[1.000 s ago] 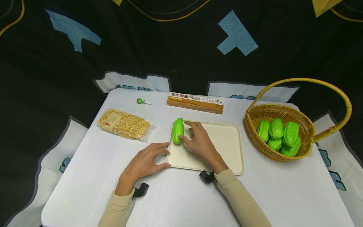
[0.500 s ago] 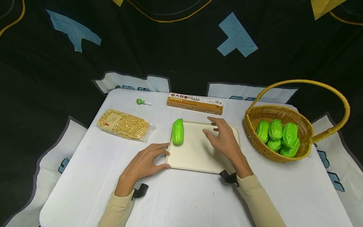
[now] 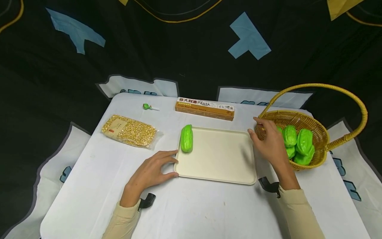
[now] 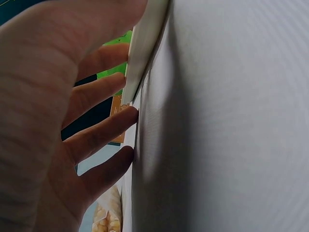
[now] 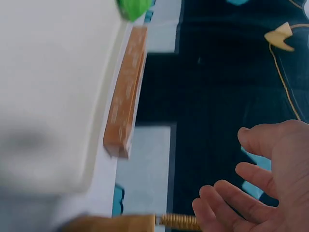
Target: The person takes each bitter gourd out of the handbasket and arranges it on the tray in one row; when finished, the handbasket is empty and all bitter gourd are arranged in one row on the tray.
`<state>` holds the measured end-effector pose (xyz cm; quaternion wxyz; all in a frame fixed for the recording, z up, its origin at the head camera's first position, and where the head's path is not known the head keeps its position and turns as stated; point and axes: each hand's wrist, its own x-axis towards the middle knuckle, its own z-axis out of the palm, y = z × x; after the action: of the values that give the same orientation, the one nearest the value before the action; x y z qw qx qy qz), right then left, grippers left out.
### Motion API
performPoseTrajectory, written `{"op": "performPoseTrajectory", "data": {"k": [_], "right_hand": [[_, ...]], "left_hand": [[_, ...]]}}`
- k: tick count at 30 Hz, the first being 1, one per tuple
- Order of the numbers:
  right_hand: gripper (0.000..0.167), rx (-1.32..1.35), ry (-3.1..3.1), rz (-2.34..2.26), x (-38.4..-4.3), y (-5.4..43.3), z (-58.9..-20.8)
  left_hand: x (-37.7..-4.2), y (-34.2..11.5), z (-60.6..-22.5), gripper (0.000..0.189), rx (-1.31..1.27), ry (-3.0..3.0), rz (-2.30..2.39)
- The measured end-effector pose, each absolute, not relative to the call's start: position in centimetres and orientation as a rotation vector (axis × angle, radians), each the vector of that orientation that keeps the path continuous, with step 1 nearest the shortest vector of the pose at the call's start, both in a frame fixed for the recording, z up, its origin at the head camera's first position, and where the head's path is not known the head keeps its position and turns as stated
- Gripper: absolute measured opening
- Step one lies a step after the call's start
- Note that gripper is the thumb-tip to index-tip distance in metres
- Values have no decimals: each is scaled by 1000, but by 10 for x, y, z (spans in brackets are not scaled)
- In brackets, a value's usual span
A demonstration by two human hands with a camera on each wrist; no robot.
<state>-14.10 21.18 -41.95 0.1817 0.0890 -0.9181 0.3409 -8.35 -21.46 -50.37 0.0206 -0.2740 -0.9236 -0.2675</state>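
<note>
A bright green, ridged toy vegetable resembling a bitter melon point(image 3: 186, 138) lies lengthwise along the left side of a cream tray point(image 3: 221, 156). At the tray's left edge is my left hand point(image 3: 153, 167), fingers spread and thumb and fingertips right at the rim; the left wrist view shows these fingers point(image 4: 104, 128) beside the tray wall. My right hand point(image 3: 270, 142) hovers between the tray's right edge and a wicker basket point(image 3: 292, 117), holding nothing, its fingers loosely bent and apart. Several similar green vegetables point(image 3: 305, 141) lie in the basket, some partly hidden behind this hand.
Behind the tray stands a long pasta box point(image 3: 204, 109). A bag of corn kernels point(image 3: 131, 131) lies at the left, with a green lollipop point(image 3: 146, 106) farther back. The basket's tall hoop handle point(image 3: 316, 85) arches over its right side. A dark curtain hangs behind the table.
My right hand has left the green vegetable on the tray and moved right, across the tray to the basket's near left side. My left hand has stayed at the tray's edge.
</note>
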Motion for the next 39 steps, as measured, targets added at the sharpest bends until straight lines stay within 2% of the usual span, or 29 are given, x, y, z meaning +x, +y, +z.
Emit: {"op": "performPoseTrajectory", "data": {"k": [23,39], "right_hand": [[54,-162,-2777,697,-119,314,-406],[57,-241,-2869,671,-122,358,-415]], "left_hand": [[-84,-215,-504,43,-839,-2879,-827],[-84,-215,-504,44,-831,-2879,-844]]}}
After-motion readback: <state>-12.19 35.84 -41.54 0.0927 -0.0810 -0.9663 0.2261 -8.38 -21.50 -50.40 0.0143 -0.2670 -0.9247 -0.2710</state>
